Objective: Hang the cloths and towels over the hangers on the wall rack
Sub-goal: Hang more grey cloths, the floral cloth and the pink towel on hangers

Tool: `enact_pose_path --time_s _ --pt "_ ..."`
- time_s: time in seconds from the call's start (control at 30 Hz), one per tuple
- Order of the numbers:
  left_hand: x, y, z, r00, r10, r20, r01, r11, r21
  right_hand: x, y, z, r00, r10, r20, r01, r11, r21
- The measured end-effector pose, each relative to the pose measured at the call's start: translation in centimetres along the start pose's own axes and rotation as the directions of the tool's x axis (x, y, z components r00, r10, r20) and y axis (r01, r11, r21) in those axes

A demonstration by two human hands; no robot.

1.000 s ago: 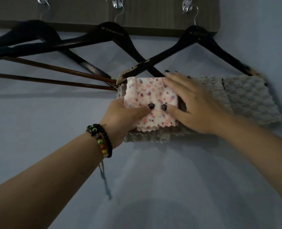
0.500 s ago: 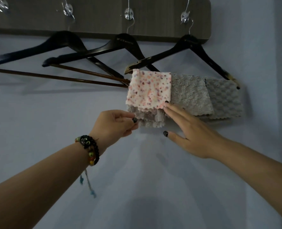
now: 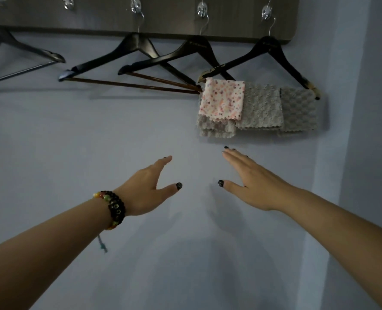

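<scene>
Now both the left hand and right hand are held open and empty below the soft, light spotted cloth, best pinched at its edge.

Both bare forearms reach up toward the wall, below the spotted cloth. The left hand is spread and empty, thumb out to the right, a beaded bracelet on its wrist. The right hand lies flat with straight fingers, empty too, just under that cloth without touching it
</scene>
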State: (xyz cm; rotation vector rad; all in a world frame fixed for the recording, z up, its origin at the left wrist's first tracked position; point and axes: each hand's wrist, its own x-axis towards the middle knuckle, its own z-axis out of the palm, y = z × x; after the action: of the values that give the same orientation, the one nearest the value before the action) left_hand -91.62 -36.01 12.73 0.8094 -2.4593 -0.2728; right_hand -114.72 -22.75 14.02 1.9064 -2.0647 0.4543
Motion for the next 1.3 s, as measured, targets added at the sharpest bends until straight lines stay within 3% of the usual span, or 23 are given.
enact_pose_path --time_s 0.3,0.77,1.03,1.3 --pt "-11.4 -0.2 0.6 0.998 -0.047 0.046 0.038 0.984 0.174 -6.3 -5.5 2.4 0.990 -0.081 0.113 0.069 0.992 0.102" --pt "-32.1 2.2 3.4 0.913 -0.379 0.149 0.330 0.903 0.274 -19.0 -14.6 8.1 0.874 -0.220 0.433 0.115 0.960 0.255" --pt "-43.8 -2.3 1.1 0.864 -0.452 0.220 0.398 0.882 0.251 -24.7 -25.6 12.6 0.823 -0.281 0.493 0.110 0.931 0.348" --pt "-56.2 -11.5 -3.0 0.826 -0.485 0.288 0.401 0.864 0.305 -26.4 -40.8 19.7 0.788 -0.310 0.532 0.035 0.885 0.464"
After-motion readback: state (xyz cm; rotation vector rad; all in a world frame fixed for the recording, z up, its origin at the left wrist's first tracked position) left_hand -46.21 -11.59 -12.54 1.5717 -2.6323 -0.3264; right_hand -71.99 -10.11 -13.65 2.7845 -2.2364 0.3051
